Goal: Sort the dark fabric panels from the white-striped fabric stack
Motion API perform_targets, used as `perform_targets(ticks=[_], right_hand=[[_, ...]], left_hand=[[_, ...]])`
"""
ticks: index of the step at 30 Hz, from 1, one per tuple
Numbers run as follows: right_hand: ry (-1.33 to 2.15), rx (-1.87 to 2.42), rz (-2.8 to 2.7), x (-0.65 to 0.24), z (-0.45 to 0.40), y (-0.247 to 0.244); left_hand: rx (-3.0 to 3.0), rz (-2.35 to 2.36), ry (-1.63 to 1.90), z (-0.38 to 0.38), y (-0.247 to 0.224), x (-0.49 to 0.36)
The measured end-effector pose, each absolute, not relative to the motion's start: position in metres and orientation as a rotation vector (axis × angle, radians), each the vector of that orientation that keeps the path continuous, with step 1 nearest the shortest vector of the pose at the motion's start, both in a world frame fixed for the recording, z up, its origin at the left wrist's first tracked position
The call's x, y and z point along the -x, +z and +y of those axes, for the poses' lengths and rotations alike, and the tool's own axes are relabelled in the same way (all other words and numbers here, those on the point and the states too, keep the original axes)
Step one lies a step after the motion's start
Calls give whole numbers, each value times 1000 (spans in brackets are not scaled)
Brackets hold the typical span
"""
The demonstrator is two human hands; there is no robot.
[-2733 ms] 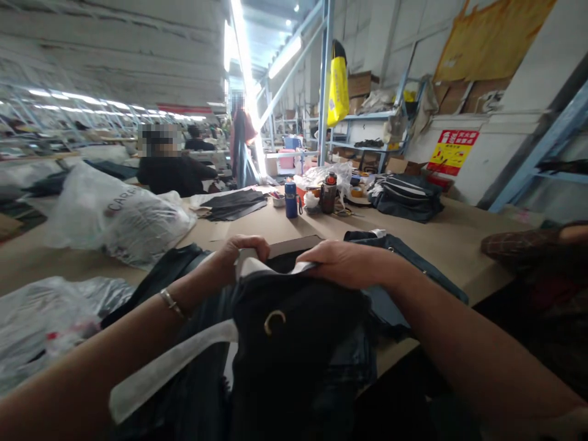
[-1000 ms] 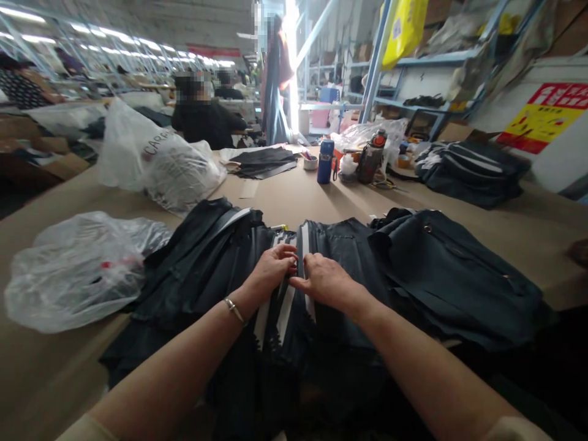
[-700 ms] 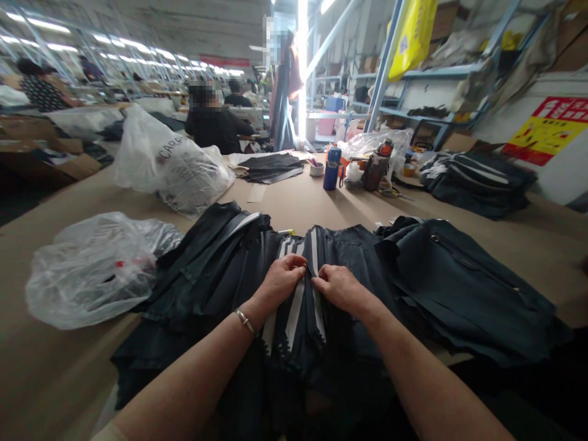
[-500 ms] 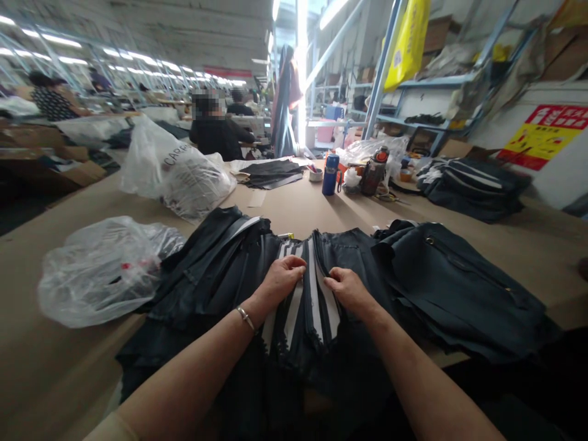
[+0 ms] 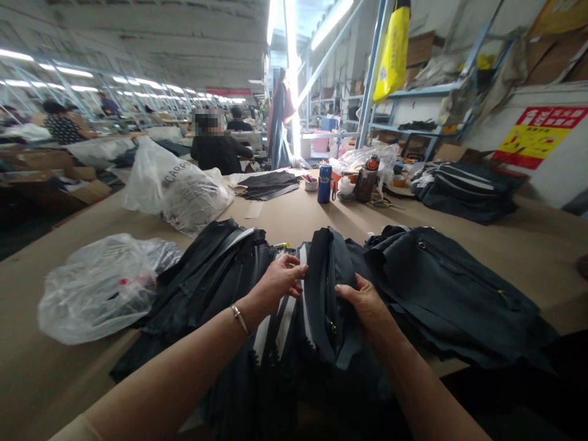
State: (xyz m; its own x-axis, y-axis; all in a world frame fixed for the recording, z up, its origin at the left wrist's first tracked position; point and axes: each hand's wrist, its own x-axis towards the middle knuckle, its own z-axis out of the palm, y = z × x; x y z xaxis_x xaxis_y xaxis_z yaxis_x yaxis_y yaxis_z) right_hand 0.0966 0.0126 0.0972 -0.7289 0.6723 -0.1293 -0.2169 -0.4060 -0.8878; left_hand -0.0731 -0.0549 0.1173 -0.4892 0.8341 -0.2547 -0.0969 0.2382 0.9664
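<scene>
Dark fabric pieces with white strips [image 5: 287,318] stand bunched on edge in front of me. My right hand [image 5: 365,300] grips a dark zippered panel [image 5: 328,288] by its right edge, thumb on the near face. A brass-coloured zipper pull shows low on that panel. Just left of it, my left hand [image 5: 282,278] hovers over the white strips with its fingers apart and slightly curled. More dark pieces [image 5: 197,288] lie fanned on the left. On the right lies a stack of dark panels [image 5: 459,294] with a zipper across the top one.
Clear plastic bags [image 5: 103,288] lie at the left, and a fuller one [image 5: 184,190] stands behind. A blue bottle [image 5: 324,184], a dark bottle [image 5: 367,179] and a dark bundle [image 5: 468,190] sit farther back on the brown table [image 5: 275,214]. A person in black sits beyond.
The zippered panel has turned so its dark face shows, covering some white strips. My right hand has shifted slightly right with it. My left hand's fingers have spread.
</scene>
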Motion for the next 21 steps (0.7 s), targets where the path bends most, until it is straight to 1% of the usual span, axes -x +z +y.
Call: perform_targets(ticks=[4,6,8,11,14,16,18,21], right_hand=[[2011,616,-1629,-100,8,95],[2015,599,-1729,-100,5,93],[2070,573,-1726,-102,4,92],[2122,612,-1682,-109,12,98],[2041,634,-1724,-120,27,108],[1945,588,-1757,-129,41,114],[1872,592,-1792,-139,55,116],[1701,751,-1876,-148,68,115]], left_hand=[[-674,1496,1205,-57,119,68],[-625,1456,1170,-57,121,62],[-572,1404,1207,-55,125,55],[-531,1244,1351,-53,137,42],[-537,1055,1475,-57,152,29],[-551,951,1473,-67,162,21],[-573,853,1380,-83,169,11],[-591,726,1053,-111,178,-9]])
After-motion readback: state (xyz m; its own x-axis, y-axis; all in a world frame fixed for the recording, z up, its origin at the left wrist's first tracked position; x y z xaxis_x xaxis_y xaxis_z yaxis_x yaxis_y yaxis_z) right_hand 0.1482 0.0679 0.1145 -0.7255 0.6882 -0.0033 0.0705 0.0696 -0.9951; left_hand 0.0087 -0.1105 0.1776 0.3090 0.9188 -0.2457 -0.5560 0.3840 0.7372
